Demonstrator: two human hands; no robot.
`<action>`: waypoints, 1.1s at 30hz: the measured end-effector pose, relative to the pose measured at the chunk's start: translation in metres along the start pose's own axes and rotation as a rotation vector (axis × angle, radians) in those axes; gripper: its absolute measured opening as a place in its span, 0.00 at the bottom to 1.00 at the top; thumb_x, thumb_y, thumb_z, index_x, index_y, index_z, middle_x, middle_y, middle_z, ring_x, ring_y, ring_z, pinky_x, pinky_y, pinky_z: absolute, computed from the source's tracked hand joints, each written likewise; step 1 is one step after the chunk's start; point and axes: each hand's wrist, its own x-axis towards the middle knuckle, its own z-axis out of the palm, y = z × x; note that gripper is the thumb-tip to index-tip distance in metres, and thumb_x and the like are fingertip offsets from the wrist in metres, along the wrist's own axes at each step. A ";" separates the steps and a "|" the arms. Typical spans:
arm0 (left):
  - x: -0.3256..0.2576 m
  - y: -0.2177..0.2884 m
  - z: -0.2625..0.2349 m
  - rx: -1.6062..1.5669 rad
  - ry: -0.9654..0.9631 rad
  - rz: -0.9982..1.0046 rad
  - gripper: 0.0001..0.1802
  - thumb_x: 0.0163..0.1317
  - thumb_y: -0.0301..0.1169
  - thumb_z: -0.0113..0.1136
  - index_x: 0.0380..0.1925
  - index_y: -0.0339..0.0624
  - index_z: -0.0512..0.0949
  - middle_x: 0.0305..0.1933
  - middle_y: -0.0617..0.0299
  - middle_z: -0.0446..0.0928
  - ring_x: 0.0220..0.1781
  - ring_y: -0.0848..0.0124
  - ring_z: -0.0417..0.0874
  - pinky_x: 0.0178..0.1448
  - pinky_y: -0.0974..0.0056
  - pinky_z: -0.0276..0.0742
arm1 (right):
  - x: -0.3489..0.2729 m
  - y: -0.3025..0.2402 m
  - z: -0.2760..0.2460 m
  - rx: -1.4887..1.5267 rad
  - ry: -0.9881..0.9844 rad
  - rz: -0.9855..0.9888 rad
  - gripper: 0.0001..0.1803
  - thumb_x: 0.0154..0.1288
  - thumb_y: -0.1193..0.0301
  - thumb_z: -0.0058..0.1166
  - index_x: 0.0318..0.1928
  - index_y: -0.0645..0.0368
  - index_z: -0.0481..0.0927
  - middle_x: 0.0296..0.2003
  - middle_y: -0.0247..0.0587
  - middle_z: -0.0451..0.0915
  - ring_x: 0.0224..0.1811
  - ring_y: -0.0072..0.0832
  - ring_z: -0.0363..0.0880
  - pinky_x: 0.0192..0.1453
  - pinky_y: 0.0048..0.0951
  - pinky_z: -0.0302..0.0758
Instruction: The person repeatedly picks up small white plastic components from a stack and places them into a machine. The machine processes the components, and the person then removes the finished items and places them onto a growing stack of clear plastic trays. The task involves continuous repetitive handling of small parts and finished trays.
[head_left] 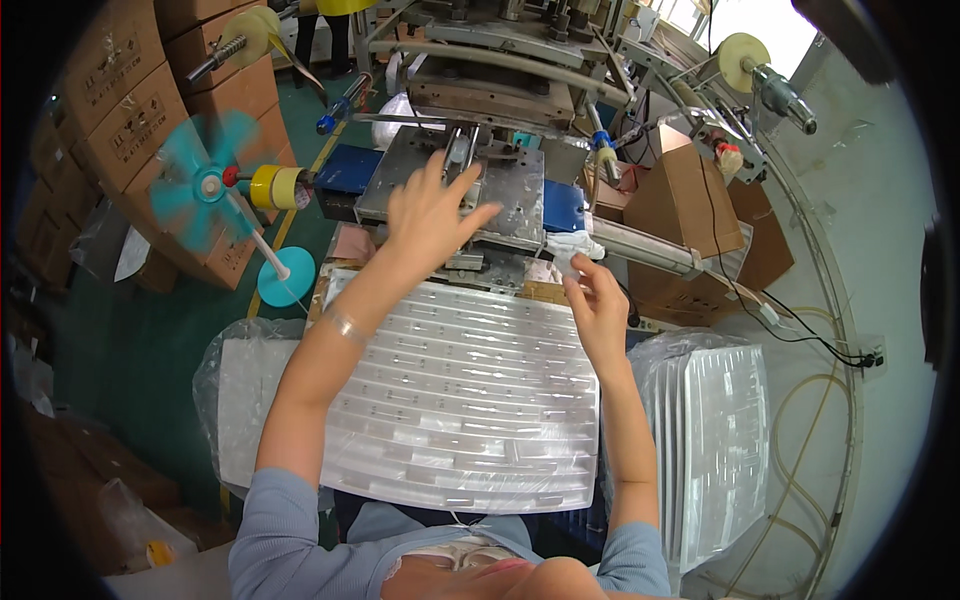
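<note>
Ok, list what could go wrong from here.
The left hand is over the flat metal plate, near the bulky metal press: it might get pinched.
The right hand, beside the crumpled white material, might snag it.
The glossy white ribbed panel lies close in front and could get bumped.

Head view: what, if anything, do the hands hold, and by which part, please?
The left hand appears empty; whether the right hand grips the white cloth is unclear.

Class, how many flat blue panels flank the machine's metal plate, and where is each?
2: one blue panel lies left of the metal plate; the other blue panel is to its right, beyond the white cloth. More could be hidden behind the machine.
</note>
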 end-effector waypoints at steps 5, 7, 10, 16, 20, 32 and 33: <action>0.061 0.004 0.019 0.090 -0.194 0.017 0.23 0.51 0.50 0.61 0.44 0.48 0.78 0.35 0.54 0.79 0.36 0.60 0.80 0.40 0.59 0.76 | 0.049 -0.002 0.030 -0.181 0.132 -0.273 0.14 0.56 0.73 0.59 0.43 0.60 0.77 0.38 0.42 0.80 0.38 0.35 0.79 0.37 0.31 0.76; 0.045 0.002 0.011 -0.077 0.090 0.098 0.20 0.50 0.46 0.64 0.40 0.48 0.79 0.29 0.58 0.79 0.33 0.62 0.80 0.38 0.61 0.76 | 0.070 -0.013 0.042 -0.294 0.212 -0.427 0.14 0.55 0.72 0.60 0.43 0.58 0.77 0.37 0.40 0.80 0.36 0.36 0.79 0.36 0.33 0.76; -0.001 -0.011 -0.012 -0.449 0.236 0.022 0.14 0.52 0.32 0.63 0.41 0.47 0.79 0.27 0.58 0.78 0.26 0.66 0.79 0.30 0.64 0.74 | 0.101 -0.030 0.069 -0.329 0.216 -0.516 0.13 0.55 0.71 0.60 0.42 0.58 0.79 0.36 0.40 0.81 0.35 0.36 0.79 0.38 0.32 0.76; -0.089 -0.051 -0.039 -1.345 -0.448 -0.550 0.15 0.65 0.37 0.51 0.47 0.39 0.76 0.35 0.55 0.81 0.28 0.74 0.81 0.27 0.73 0.71 | 0.130 -0.003 0.096 -0.462 0.146 -0.339 0.11 0.56 0.66 0.58 0.39 0.54 0.79 0.38 0.36 0.80 0.38 0.36 0.77 0.41 0.33 0.75; -0.118 -0.054 -0.046 -1.771 -0.497 -0.971 0.21 0.68 0.39 0.45 0.56 0.37 0.69 0.45 0.50 0.78 0.36 0.72 0.82 0.27 0.76 0.71 | 0.114 -0.007 0.089 -0.416 0.269 -0.461 0.13 0.57 0.67 0.57 0.43 0.55 0.77 0.42 0.41 0.78 0.43 0.40 0.76 0.45 0.37 0.73; -0.170 -0.039 -0.052 -1.803 -0.840 -0.824 0.23 0.59 0.28 0.57 0.54 0.35 0.67 0.45 0.50 0.77 0.45 0.67 0.81 0.29 0.72 0.79 | -0.128 -0.045 0.048 -0.479 -0.884 -0.515 0.12 0.50 0.75 0.55 0.38 0.53 0.79 0.30 0.38 0.72 0.33 0.32 0.77 0.30 0.29 0.77; -0.169 -0.033 -0.056 -1.752 -0.835 -0.800 0.21 0.59 0.27 0.58 0.52 0.37 0.68 0.44 0.51 0.78 0.45 0.67 0.81 0.30 0.71 0.79 | -0.137 -0.041 0.050 -0.526 -0.904 -0.517 0.12 0.50 0.75 0.55 0.38 0.53 0.78 0.31 0.38 0.72 0.32 0.32 0.77 0.30 0.29 0.77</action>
